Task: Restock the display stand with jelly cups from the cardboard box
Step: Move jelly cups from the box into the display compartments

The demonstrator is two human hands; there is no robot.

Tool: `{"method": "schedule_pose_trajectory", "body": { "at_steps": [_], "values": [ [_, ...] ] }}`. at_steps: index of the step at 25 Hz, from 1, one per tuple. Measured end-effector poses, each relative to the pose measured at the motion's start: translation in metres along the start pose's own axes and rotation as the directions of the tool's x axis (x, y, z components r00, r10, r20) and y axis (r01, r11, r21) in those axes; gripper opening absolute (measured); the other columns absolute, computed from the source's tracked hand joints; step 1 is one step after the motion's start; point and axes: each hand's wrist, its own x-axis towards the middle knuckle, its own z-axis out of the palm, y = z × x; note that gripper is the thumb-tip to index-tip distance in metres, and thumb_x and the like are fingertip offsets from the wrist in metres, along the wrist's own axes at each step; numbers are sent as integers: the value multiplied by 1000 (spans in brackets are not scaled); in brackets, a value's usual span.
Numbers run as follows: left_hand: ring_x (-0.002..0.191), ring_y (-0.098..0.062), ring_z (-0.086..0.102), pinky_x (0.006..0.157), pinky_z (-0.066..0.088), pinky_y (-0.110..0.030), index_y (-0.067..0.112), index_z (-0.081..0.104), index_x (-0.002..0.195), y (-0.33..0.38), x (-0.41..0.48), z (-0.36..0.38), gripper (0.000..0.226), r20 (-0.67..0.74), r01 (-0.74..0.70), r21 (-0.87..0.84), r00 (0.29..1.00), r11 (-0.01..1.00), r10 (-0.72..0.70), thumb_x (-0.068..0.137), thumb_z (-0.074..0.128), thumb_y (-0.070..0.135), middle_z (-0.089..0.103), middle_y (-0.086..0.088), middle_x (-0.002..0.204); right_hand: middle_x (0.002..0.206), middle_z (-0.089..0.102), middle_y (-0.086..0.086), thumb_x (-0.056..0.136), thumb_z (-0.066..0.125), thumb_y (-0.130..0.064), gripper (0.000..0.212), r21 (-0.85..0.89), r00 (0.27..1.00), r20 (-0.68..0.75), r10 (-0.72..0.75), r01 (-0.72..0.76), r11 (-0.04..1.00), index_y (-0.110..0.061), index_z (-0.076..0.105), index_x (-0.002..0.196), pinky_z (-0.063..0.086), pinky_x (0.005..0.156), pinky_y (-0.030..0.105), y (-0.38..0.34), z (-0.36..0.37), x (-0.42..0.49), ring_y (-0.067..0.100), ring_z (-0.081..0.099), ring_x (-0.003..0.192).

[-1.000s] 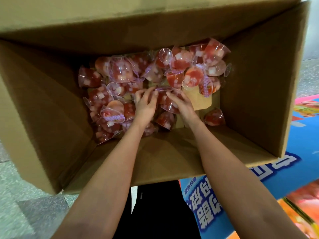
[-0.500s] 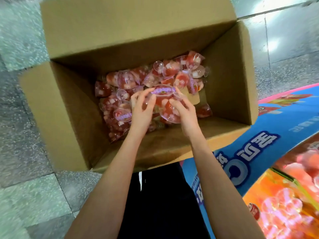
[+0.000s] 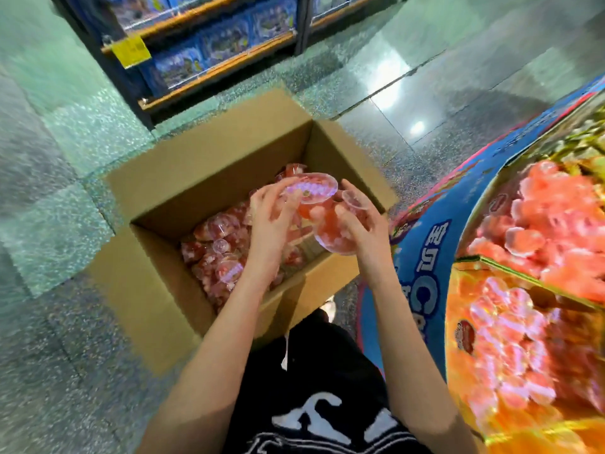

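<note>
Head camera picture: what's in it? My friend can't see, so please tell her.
A left hand and a right hand hold red jelly cups over an open box with more cups in it. A colourful stand is on the right.

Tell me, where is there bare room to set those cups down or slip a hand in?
Bare floor lies left of the cardboard box and between it and the shelves. In the display stand, the near compartment shows orange lining beside its pile; the far one looks packed. Inside the box, jelly cups crowd the left and middle.
</note>
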Motion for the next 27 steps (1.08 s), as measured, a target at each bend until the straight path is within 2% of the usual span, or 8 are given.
{"method": "schedule_pose_trajectory", "body": {
  "at_steps": [6, 10, 12, 15, 18, 20, 22, 27],
  "values": [
    [124, -21, 54, 85, 58, -43, 35, 70, 114, 35, -19, 71, 29, 119, -87, 42, 989, 995, 82, 87, 68, 46, 40, 1, 133, 95, 68, -14, 82, 70, -28, 30, 88, 970, -227, -81, 103, 991, -21, 58, 109, 50, 74, 13, -21, -67, -32, -6, 65, 86],
    [122, -25, 54, 80, 60, -43, 11, 62, 128, 27, -51, 142, 57, 137, -116, 100, 985, 988, 102, 82, 74, 43, 35, -9, 135, 103, 60, -3, 86, 72, -40, 43, 231, 920, -388, 58, 36, 972, -12, 50, 110, 61, 74, 41, -12, -131, -54, 10, 66, 92],
    [120, -23, 54, 87, 57, -52, 18, 66, 121, 16, -71, 179, 62, 128, -151, 142, 983, 978, 134, 72, 73, 55, 36, -6, 131, 114, 64, 0, 64, 80, -59, 71, 177, 926, -366, 86, -21, 984, -15, 55, 115, 54, 92, 49, -9, -179, -72, 18, 66, 106],
    [119, -19, 52, 96, 51, -55, 54, 69, 101, -1, -95, 235, 33, 212, -175, 179, 968, 968, 136, 68, 67, 60, 36, 8, 121, 119, 65, 4, 65, 89, -34, 68, 80, 940, -317, 123, -103, 991, -17, 55, 122, 49, 99, 34, 2, -248, -108, 15, 62, 110],
    [102, -2, 49, 95, 53, -29, 48, 66, 106, -12, -122, 284, 26, 348, -240, 231, 925, 943, 151, 88, 67, 30, 37, 1, 127, 100, 71, 10, 73, 84, -18, 49, 191, 889, -434, 145, -67, 979, -7, 61, 115, 54, 76, 23, 15, -294, -143, 6, 68, 85],
    [93, 1, 46, 84, 46, -6, 34, 63, 113, -23, -138, 317, 27, 426, -286, 275, 892, 918, 150, 94, 62, 14, 35, -9, 131, 101, 70, 22, 77, 82, -27, 43, 253, 815, -551, 179, -41, 967, -5, 63, 109, 58, 81, 41, 30, -319, -166, 21, 71, 89],
    [89, 1, 45, 79, 41, 0, 29, 61, 116, -33, -152, 345, 28, 484, -329, 301, 861, 895, 154, 95, 61, 11, 34, -9, 129, 108, 65, 28, 80, 77, -39, 42, 318, 760, -608, 229, -31, 948, -15, 58, 108, 55, 89, 51, 43, -338, -185, 34, 69, 97],
    [91, -1, 45, 81, 37, 2, 26, 58, 119, -51, -179, 387, 33, 612, -425, 307, 774, 852, 165, 93, 62, 5, 33, -7, 124, 107, 64, -1, 86, 63, -56, 33, 324, 587, -778, 223, 72, 943, -33, 50, 106, 54, 89, 56, 66, -366, -210, 20, 66, 96]
  ]
}}
